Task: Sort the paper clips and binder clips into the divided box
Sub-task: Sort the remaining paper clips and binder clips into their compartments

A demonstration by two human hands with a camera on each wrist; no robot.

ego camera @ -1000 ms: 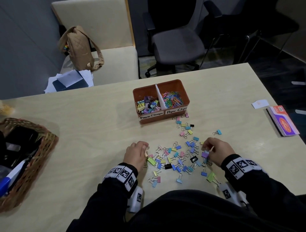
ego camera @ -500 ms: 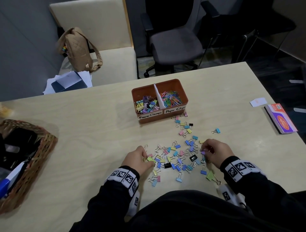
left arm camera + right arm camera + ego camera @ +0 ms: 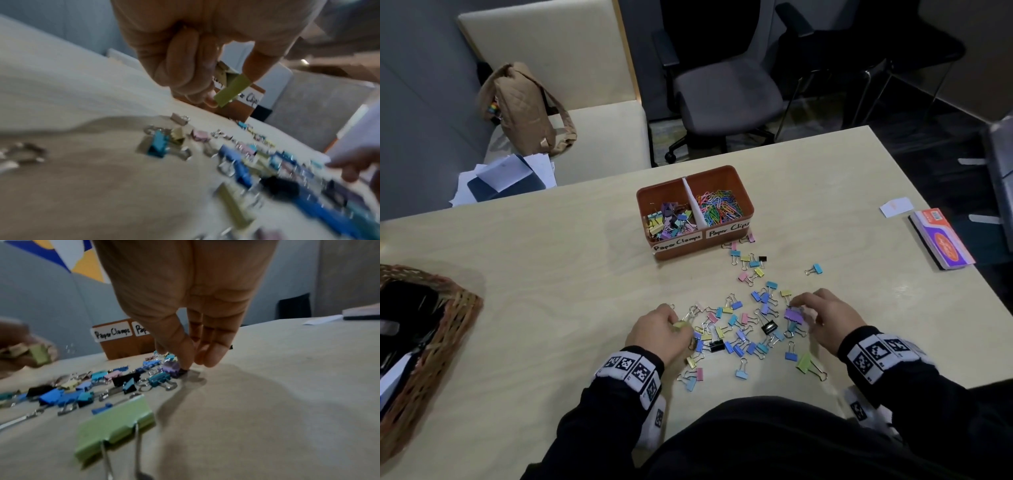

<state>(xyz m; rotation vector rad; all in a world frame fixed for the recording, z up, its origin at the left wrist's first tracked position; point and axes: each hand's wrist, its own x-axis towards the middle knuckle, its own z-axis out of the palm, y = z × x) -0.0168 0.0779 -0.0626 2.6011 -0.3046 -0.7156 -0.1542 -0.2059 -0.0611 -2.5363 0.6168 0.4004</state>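
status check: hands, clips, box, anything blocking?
Left hand pinching a yellow-green binder clip. Right hand fingertips on a purple binder clip. Loose pile unsorted on table. Path to box clear.

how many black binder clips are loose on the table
3. One black binder clip lies near the divided box, one mid-pile left of the right hand, one beside the left hand. Others may be hidden.
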